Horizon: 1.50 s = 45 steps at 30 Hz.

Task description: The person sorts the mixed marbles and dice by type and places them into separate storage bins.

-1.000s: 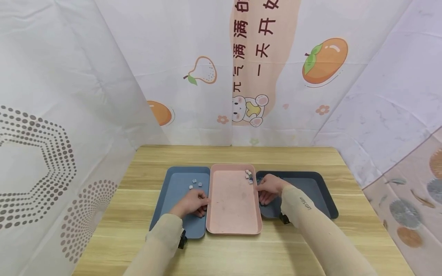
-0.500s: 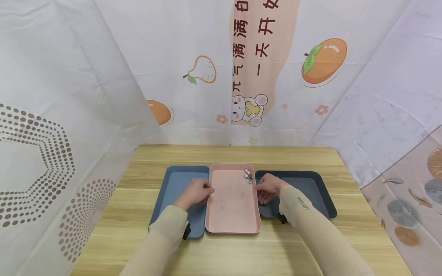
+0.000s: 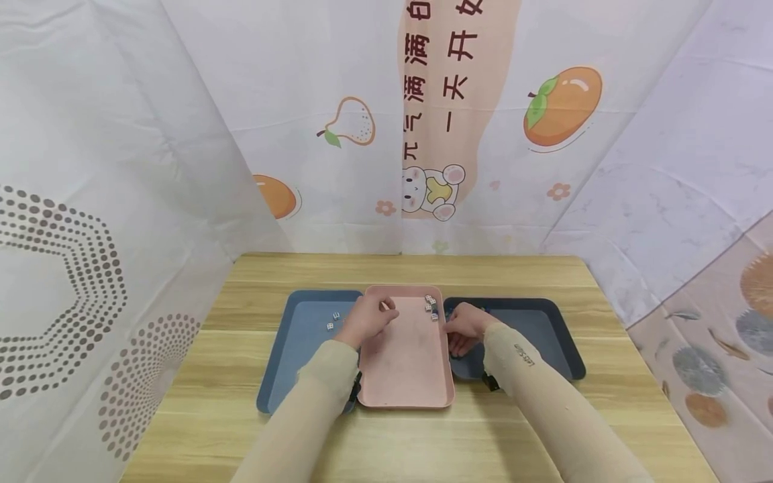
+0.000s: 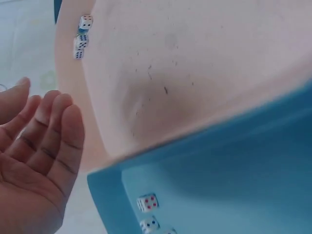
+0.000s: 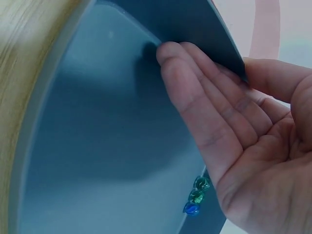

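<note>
My left hand (image 3: 370,316) hangs over the pink tray (image 3: 404,392), near its left rim, with thumb and forefinger brought close together. Whether a die sits between those fingertips is hidden in both views. Several white dice (image 3: 429,307) lie in the pink tray's far right corner, with something blue among them. The blue tray (image 3: 290,362) on the left holds more white dice (image 4: 147,202). My right hand (image 3: 466,329) grips the near-side wall of the dark blue tray (image 5: 112,117), fingers inside and thumb outside. Green and blue glassy beads (image 5: 196,196) lie along that wall.
The three trays stand side by side on a wood-grain table (image 3: 398,443). A printed curtain (image 3: 338,228) hangs behind the table's far edge, and more cloth hangs at both sides.
My left hand has risen out of the left blue tray and moved right and away over the pink tray. My right hand stays at the dark tray's wall. The head view has shifted slightly.
</note>
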{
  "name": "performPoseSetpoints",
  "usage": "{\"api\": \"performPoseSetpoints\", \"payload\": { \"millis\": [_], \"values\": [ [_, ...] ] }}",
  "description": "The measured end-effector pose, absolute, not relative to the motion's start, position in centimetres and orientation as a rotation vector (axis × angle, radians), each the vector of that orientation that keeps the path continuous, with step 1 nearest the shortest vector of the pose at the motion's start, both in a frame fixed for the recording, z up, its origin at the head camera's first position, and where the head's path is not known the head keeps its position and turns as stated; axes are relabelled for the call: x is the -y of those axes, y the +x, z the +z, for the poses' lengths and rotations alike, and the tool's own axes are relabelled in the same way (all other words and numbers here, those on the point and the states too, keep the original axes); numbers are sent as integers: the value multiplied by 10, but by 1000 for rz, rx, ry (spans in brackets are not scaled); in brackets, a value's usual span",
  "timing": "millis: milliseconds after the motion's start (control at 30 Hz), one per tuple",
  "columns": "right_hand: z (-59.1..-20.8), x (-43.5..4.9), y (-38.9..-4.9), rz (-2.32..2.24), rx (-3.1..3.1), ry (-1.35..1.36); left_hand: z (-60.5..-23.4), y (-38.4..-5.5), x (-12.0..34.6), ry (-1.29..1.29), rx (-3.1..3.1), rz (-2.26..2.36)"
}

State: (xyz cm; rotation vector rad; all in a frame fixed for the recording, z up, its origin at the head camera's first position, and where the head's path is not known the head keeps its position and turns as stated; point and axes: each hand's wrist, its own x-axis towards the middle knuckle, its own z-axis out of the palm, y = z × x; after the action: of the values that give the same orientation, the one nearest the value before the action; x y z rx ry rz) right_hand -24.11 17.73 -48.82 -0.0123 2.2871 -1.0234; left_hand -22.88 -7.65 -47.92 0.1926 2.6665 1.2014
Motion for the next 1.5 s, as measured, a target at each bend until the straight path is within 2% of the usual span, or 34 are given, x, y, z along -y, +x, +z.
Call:
{"api": "performPoseSetpoints", "payload": {
  "millis": [300,1000,1500],
  "values": [
    [-487,-175,-244,-1005,-2285,-13,-492,-246,51,216,-2750,1242],
    [-487,-173,-245,-1000,-2265,-9,-534,-256,22,-13,-2514,1599],
    [-488,-179,-244,-1014,-2262,-6,-547,-260,6,14,-2610,1448]
  ]
}}
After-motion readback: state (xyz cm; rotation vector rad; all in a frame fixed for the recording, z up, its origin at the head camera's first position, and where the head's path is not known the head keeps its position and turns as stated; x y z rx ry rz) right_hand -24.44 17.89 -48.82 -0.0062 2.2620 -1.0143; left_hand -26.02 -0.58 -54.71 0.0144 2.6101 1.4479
